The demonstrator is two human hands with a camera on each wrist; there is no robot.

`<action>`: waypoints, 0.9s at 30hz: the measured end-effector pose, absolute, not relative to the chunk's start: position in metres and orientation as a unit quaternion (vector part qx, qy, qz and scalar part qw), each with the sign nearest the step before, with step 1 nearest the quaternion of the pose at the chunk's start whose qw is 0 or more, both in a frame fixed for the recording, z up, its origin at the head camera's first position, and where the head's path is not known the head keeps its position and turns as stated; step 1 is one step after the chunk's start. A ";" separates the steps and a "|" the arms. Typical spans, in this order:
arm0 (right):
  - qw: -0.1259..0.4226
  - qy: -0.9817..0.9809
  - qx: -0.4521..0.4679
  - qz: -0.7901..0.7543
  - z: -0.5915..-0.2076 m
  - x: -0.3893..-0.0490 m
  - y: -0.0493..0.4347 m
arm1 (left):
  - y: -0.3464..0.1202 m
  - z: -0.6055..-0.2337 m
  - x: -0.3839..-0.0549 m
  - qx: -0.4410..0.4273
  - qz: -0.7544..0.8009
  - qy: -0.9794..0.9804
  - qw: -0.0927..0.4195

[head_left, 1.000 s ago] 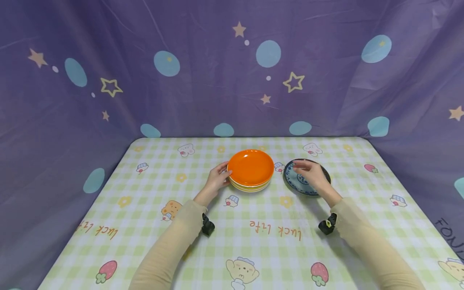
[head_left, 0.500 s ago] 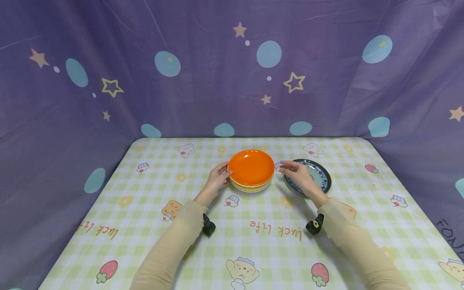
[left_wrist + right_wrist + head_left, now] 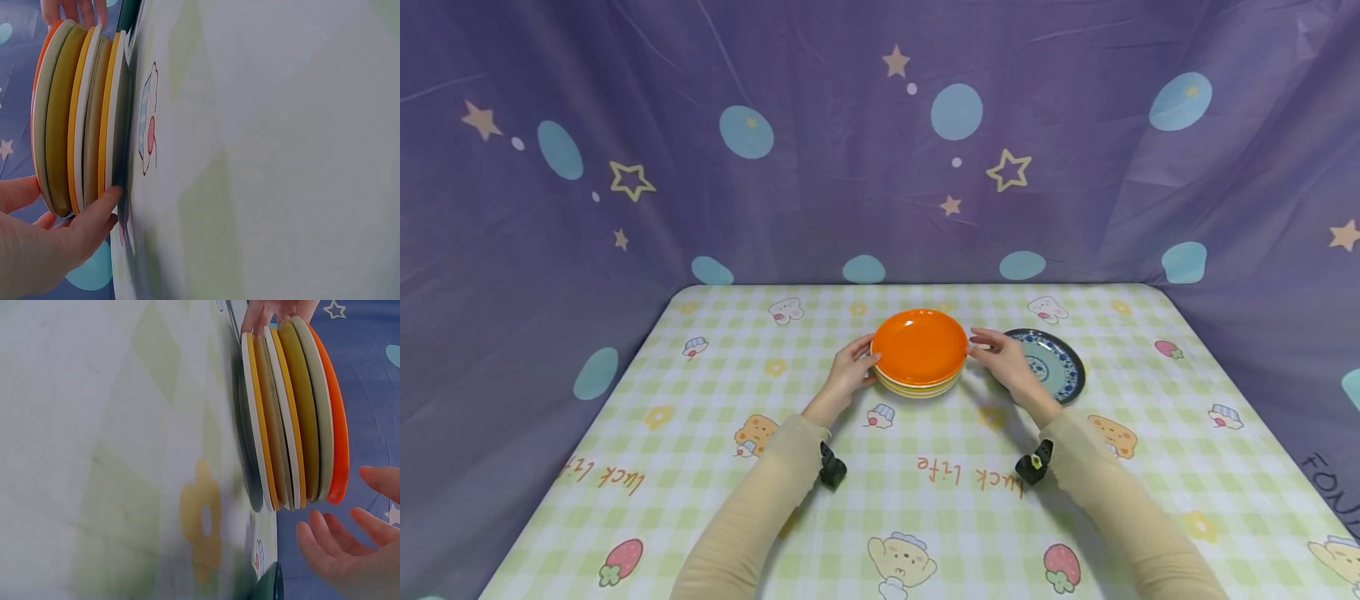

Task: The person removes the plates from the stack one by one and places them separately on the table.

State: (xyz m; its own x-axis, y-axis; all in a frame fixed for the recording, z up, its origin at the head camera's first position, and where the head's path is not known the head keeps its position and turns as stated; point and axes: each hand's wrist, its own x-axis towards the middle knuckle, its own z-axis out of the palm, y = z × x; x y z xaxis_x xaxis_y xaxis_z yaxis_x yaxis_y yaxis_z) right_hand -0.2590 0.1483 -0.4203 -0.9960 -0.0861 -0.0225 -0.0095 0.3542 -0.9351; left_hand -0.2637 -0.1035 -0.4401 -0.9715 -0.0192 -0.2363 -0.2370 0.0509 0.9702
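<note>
My left hand (image 3: 844,375) grips the plate stack (image 3: 921,379) while my right hand (image 3: 1011,362) waits just beside it, fingers apart and holding nothing.
The stack stands upright near the far edge of the table (image 3: 835,550), about midway between its left and right edges, an orange plate (image 3: 919,343) on top; my left thumb lies at its rim, fingers below along the side. A blue patterned plate (image 3: 1057,371) lies nearer the far right corner, partly hidden by my right hand.
</note>
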 end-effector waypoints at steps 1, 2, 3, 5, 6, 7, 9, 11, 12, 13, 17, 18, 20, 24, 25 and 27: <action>0.036 0.821 -0.028 -0.570 -0.421 -0.259 0.147 | -0.104 -0.440 -0.264 -0.088 0.685 0.719 0.080; 0.038 0.818 -0.027 -0.573 -0.421 -0.260 0.146 | -0.104 -0.440 -0.264 -0.088 0.685 0.719 0.080; 0.039 0.817 -0.028 -0.575 -0.421 -0.260 0.146 | -0.104 -0.440 -0.264 -0.088 0.686 0.718 0.079; 0.039 0.818 -0.028 -0.573 -0.422 -0.261 0.144 | -0.103 -0.440 -0.263 -0.087 0.687 0.717 0.079; 0.039 0.817 -0.026 -0.575 -0.422 -0.262 0.143 | -0.103 -0.440 -0.263 -0.086 0.687 0.717 0.079; 0.039 0.819 -0.027 -0.571 -0.423 -0.262 0.142 | -0.103 -0.440 -0.263 -0.086 0.687 0.717 0.078; 0.037 0.821 -0.023 -0.570 -0.423 -0.264 0.140 | -0.103 -0.439 -0.263 -0.086 0.687 0.717 0.077; 0.035 0.817 -0.015 -0.575 -0.424 -0.265 0.138 | -0.103 -0.439 -0.263 -0.086 0.687 0.717 0.077; 0.034 0.816 -0.011 -0.577 -0.425 -0.265 0.138 | -0.103 -0.439 -0.263 -0.087 0.687 0.718 0.077; 0.032 0.817 -0.011 -0.575 -0.425 -0.266 0.137 | -0.103 -0.439 -0.263 -0.087 0.686 0.718 0.077; 0.026 0.820 -0.001 -0.571 -0.427 -0.266 0.134 | -0.103 -0.439 -0.263 -0.089 0.685 0.718 0.078; 0.025 0.823 0.002 -0.568 -0.427 -0.266 0.133 | -0.103 -0.439 -0.263 -0.090 0.685 0.719 0.079; 0.024 0.825 0.006 -0.564 -0.427 -0.266 0.132 | -0.103 -0.439 -0.263 -0.091 0.685 0.719 0.079; 0.023 0.826 0.021 -0.563 -0.428 -0.266 0.130 | -0.103 -0.440 -0.263 -0.094 0.683 0.720 0.080; 0.022 0.825 0.024 -0.564 -0.428 -0.266 0.129 | -0.103 -0.440 -0.263 -0.094 0.684 0.719 0.080; 0.020 0.822 0.035 -0.567 -0.428 -0.266 0.128 | -0.103 -0.439 -0.263 -0.095 0.684 0.719 0.080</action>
